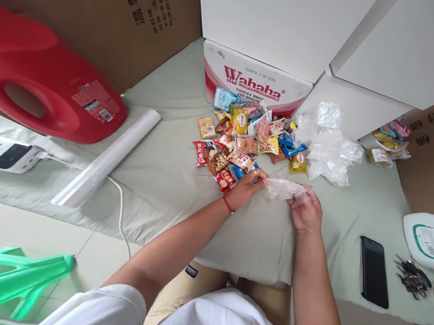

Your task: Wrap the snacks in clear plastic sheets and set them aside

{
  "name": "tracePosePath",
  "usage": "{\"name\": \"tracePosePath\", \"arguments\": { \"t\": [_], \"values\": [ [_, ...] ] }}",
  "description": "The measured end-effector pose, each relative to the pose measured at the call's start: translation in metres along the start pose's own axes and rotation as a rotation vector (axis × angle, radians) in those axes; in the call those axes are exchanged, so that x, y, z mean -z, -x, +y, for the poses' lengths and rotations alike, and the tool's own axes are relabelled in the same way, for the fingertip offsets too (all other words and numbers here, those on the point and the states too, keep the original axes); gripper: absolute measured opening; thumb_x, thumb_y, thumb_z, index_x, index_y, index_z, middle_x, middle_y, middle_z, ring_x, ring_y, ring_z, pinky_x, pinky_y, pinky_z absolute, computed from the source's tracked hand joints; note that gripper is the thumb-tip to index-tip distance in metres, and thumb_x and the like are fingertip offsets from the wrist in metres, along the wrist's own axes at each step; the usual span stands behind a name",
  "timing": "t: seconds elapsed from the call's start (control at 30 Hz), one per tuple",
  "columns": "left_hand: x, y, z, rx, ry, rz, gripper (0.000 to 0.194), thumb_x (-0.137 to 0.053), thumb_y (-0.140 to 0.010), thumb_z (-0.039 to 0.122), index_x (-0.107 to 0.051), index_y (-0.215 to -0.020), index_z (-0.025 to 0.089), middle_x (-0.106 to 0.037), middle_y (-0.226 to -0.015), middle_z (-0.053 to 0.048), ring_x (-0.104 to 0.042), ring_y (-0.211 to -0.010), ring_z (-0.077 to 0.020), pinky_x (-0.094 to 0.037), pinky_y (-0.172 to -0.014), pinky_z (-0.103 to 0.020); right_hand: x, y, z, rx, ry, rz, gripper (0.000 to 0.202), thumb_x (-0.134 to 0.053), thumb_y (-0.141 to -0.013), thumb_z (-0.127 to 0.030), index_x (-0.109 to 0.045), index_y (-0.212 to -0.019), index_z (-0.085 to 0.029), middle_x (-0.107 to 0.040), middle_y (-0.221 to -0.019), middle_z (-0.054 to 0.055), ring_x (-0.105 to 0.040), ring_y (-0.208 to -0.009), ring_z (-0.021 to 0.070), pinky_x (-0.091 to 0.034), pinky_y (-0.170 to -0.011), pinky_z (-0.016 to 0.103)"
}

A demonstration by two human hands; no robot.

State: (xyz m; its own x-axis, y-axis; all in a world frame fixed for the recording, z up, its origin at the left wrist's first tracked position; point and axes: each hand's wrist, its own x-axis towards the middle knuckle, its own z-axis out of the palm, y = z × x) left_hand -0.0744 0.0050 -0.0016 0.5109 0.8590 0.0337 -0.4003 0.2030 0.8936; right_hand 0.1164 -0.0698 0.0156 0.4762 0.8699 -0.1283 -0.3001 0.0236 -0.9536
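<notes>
The left hand (244, 190) and the right hand (308, 211) pinch a clear plastic bag (282, 189) at its ends — wrapped snacks (241, 160) lie on the far side, near the left hand.

Left forearm (177, 246) slants in across near edge of green sheet (257, 239); right forearm (314, 291) runs in straighter over same edge. Both hands inside that edge, level, near each other but apart. Left hand (246, 189): fingers bent, thumb and forefinger pinched. Right hand (307, 209): fingers curled, tips closed in a grip, slightly blurred.
</notes>
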Motion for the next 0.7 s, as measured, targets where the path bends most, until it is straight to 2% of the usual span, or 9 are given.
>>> {"name": "tracePosePath", "arguments": {
  "t": [0.1,0.2,0.27,0.37,0.43,0.5,0.6,0.7],
  "values": [
    [0.001,-0.002,-0.002,0.082,0.13,0.048,0.049,-0.082,-0.079,0.059,-0.05,-0.086,0.022,-0.057,-0.081,0.004,-0.059,-0.069,-0.0113,-0.05,-0.068,-0.027,0.002,0.002,-0.008,-0.082,-0.026,0.022,0.046,-0.095,-0.06,-0.046,-0.063,-0.082,-0.022,-0.061,-0.07,-0.005,-0.054,-0.056,0.0081,-0.044,-0.047,0.018],
    [-0.001,-0.002,-0.001,0.105,0.148,0.081,0.051,-0.078,-0.082,0.061,-0.045,-0.091,0.024,-0.055,-0.073,0.007,-0.048,-0.05,-0.0064,-0.044,-0.054,-0.024,-0.003,0.004,-0.01,-0.143,-0.017,0.023,0.046,-0.096,-0.061,-0.045,-0.062,-0.082,-0.021,-0.057,-0.064,-0.007,-0.045,-0.046,0.0043,-0.033,-0.038,0.015],
    [-0.002,-0.001,0.002,0.098,0.157,0.101,0.052,-0.077,-0.083,0.063,-0.044,-0.096,0.024,-0.055,-0.072,0.008,-0.044,-0.047,-0.0048,-0.042,-0.052,-0.022,-0.006,0.005,-0.01,-0.148,-0.023,0.025,0.048,-0.097,-0.061,-0.045,-0.062,-0.083,-0.021,-0.057,-0.063,-0.007,-0.042,-0.045,0.0031,-0.031,-0.037,0.013],
    [-0.005,0.003,0.006,0.111,0.149,0.085,0.065,-0.084,-0.077,0.059,-0.045,-0.118,0.026,-0.06,-0.088,0.005,-0.059,-0.06,-0.0082,-0.05,-0.063,-0.026,-0.01,0.007,-0.01,-0.116,-0.024,0.042,0.049,-0.097,-0.061,-0.046,-0.06,-0.082,-0.021,-0.057,-0.062,-0.007,-0.042,-0.044,0.0028,-0.031,-0.037,0.013],
    [-0.007,0.004,0.007,0.108,0.082,0.079,0.087,-0.095,-0.067,0.044,-0.043,-0.135,0.027,-0.061,-0.105,0.0,-0.065,-0.075,-0.0107,-0.054,-0.073,-0.029,-0.012,0.01,-0.01,-0.1,-0.023,0.036,0.049,-0.096,-0.062,-0.046,-0.059,-0.082,-0.022,-0.058,-0.062,-0.007,-0.043,-0.044,0.003,-0.032,-0.037,0.013],
    [-0.007,0.004,0.005,0.114,0.018,0.109,0.101,-0.099,-0.059,0.028,-0.043,-0.143,0.029,-0.06,-0.111,-0.001,-0.064,-0.081,-0.0105,-0.054,-0.077,-0.029,-0.014,0.012,-0.011,-0.104,-0.03,0.01,0.049,-0.096,-0.063,-0.045,-0.058,-0.082,-0.022,-0.058,-0.062,-0.007,-0.043,-0.044,0.0033,-0.033,-0.037,0.013],
    [-0.005,0.002,0.003,0.165,0.053,0.12,0.092,-0.095,-0.059,0.024,-0.049,-0.138,0.024,-0.062,-0.098,0.001,-0.062,-0.076,-0.0112,-0.053,-0.073,-0.028,-0.012,0.012,-0.011,-0.127,-0.071,-0.025,0.048,-0.095,-0.064,-0.044,-0.057,-0.083,-0.022,-0.056,-0.062,-0.008,-0.04,-0.043,0.003,-0.031,-0.037,0.013],
    [-0.001,0.001,0.003,0.158,0.147,0.103,0.079,-0.093,-0.057,0.025,-0.053,-0.125,0.021,-0.063,-0.087,0.002,-0.061,-0.073,-0.012,-0.051,-0.069,-0.027,-0.006,0.006,-0.011,-0.128,-0.11,0.011,0.05,-0.095,-0.062,-0.043,-0.054,-0.08,-0.022,-0.052,-0.062,-0.009,-0.034,-0.043,0.0023,-0.027,-0.038,0.014]
  ]
}}
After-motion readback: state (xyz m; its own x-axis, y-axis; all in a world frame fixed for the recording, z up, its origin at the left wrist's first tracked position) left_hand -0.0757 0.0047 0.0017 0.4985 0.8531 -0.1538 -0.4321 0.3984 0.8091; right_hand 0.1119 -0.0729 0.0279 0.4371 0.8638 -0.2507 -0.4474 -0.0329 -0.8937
